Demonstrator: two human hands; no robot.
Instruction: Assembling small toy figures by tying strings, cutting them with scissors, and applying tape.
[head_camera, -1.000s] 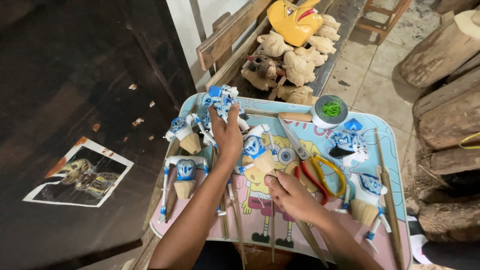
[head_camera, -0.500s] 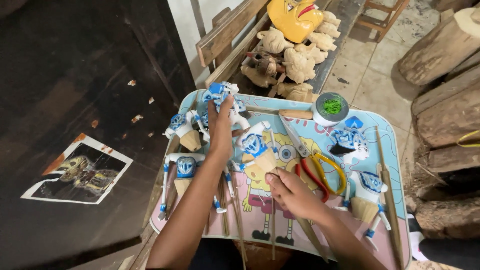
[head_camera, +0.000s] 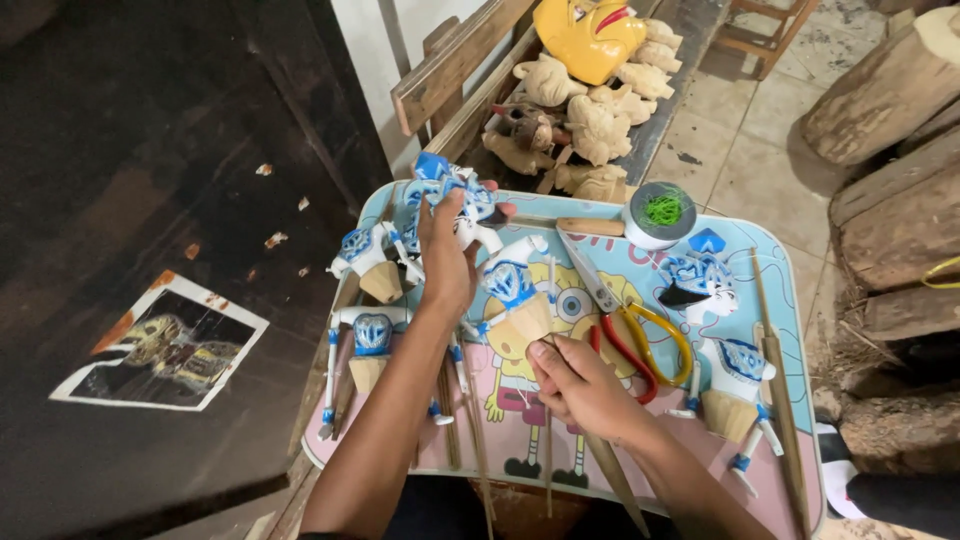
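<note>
- A printed picture (head_camera: 160, 352), dark with a white border, is seen lying on the dark floor at about 9 o'clock of the view.
- A tray (head_camera: 800, 330) with a pale blue rim and a cartoon print is set at the centre; several small blue-and-white puppets are spread over it.
- At the tray's 9 o'clock edge a headless puppet body (head_camera: 370, 340) is laid flat, painted white with blue patterning, with a bare wooden cone below and thin jointed arms at its sides.
- The left hand (head_camera: 445, 262) is stretched to the tray's 11 o'clock corner, and its fingers are closed around a blue-and-white puppet (head_camera: 452, 195) held just above the tray.
- The right hand (head_camera: 580, 385) is placed at the tray's centre; its fingers are pinched on the thin stick under a second puppet (head_camera: 512, 292), which has a white face, a blue ornamented headdress and an unpainted wooden cone as its base.
- Scissors (head_camera: 630, 325) with red and yellow handles are laid just at 3 o'clock of that puppet.
- A spool of green thread (head_camera: 660, 212) is stood at the tray's 1 o'clock corner.
- A further puppet (head_camera: 715, 325) is laid at the tray's 3 o'clock side.
- Unpainted carved figures (head_camera: 590, 110) and a yellow mask (head_camera: 590, 35) are seen at 12 o'clock beyond the tray.
</note>
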